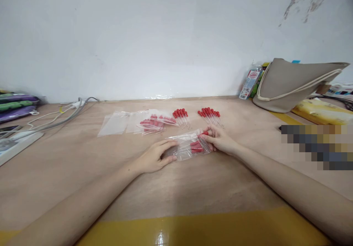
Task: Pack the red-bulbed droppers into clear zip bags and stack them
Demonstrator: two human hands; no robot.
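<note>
A clear zip-lock bag (183, 151) lies on the wooden table in front of me, holding several droppers with red rubber bulbs (196, 146). My left hand (156, 156) grips the bag's left end between thumb and fingers. At the bag's right end, by its mouth, my right hand (219, 139) pinches a dropper (204, 132) by its red bulb. That dropper's thin tube seems to be inside the bag, though plastic glare blurs it. Behind the bag are two fanned groups of loose droppers, one group (180, 113) nearer the middle and another (210, 113) to the right.
Filled bags of droppers (154, 123) are piled left of the loose ones, beside flat zip-lock bags (113, 124). White and grey cables (66, 114) run along the left. A labelled bottle (250, 80), a grey pouch (292, 84) and a yellow packet (322, 110) stand at the right.
</note>
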